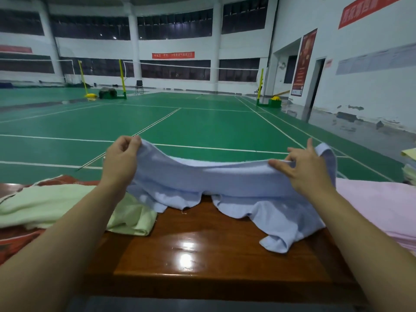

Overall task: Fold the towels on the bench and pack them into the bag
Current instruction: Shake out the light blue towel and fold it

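Observation:
A light blue towel (225, 183) is held up over the glossy brown bench (202, 255), its lower edge trailing onto the wood. My left hand (120, 162) pinches the towel's upper left corner. My right hand (304, 167) pinches the upper edge near the right corner, with some fingers stretched out. A pale green towel (67, 206) lies crumpled on the bench at the left. A pink towel (382, 206) lies on the right. Red fabric (20, 239) under the green towel may be the bag; I cannot tell.
Beyond the bench lies a green badminton court (202, 124) with white lines and nets on yellow posts (122, 75). A stack of folded pale items (409, 165) sits at the far right edge. The bench's front edge is close to me.

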`<state>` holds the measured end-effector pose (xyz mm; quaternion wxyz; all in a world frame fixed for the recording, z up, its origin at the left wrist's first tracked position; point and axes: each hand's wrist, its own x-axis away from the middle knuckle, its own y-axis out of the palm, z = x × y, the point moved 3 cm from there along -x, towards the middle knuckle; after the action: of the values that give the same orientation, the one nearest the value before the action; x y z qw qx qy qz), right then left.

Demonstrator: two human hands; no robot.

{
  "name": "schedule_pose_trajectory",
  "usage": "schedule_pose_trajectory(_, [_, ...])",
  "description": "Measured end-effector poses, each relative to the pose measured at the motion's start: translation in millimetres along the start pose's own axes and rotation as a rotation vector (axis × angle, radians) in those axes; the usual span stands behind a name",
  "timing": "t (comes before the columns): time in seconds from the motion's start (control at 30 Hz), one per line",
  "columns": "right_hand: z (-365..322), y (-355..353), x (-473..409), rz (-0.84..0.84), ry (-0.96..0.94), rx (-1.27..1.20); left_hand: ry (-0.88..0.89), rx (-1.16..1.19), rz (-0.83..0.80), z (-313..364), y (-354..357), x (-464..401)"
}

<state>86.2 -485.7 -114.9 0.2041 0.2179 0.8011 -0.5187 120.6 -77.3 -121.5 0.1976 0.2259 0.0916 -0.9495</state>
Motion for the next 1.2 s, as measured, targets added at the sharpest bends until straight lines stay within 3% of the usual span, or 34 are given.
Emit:
schedule_pose_trajectory(0.13, [0.8, -12.8, -42.3, -0.068, 0.035, -0.018, -0.006, 0.01, -0.005, 20.7, -9.2, -36.4])
schedule_pose_trajectory(0.37, [-58.1, -116.6, -94.3, 0.268, -0.184, 0.053, 0.206, 0.065, -0.003, 108.5, -52.8, -84.2])
schedule_pose_trajectory(0.5, [-71.8, -144.0, -74.8, 0.271, -0.22, 0.01, 0.279, -0.004, -0.009, 133.6, -75.2, -68.3])
schedule_pose_trajectory(0.6, [-70.7, -136.5, -38.6, 0.092, -0.14, 0.002, 0.295, -0.141, -0.082, 122.4, -89.5, -42.1])
schedule_pose_trajectory(0.7, [-61.6, -114.7, 4.9, -0.168, -0.067, 0.164, 0.269, -0.379, -0.23, 98.8, -107.2, -11.3])
schedule_pose_trajectory(0.87, [-42.1, -74.3, 77.9, -0.64, -0.039, 0.351, 0.041, -0.658, -0.589, 60.9, -136.5, 32.3])
schedule_pose_trajectory(1.0, [-39.0, -58.8, 119.0, -0.746, -0.076, 0.474, -0.041, -0.888, -0.815, 57.9, -140.1, 54.9])
schedule_pose_trajectory(1.1, [-43.2, -68.0, 135.7, -0.841, 0.008, 0.377, -0.154, -1.083, -0.977, 62.0, -136.3, 66.5])
schedule_pose_trajectory(1.2, [-48.0, -85.0, 151.4, -1.094, 0.223, 0.156, -0.425, -1.281, -1.097, 68.3, -130.6, 80.5])
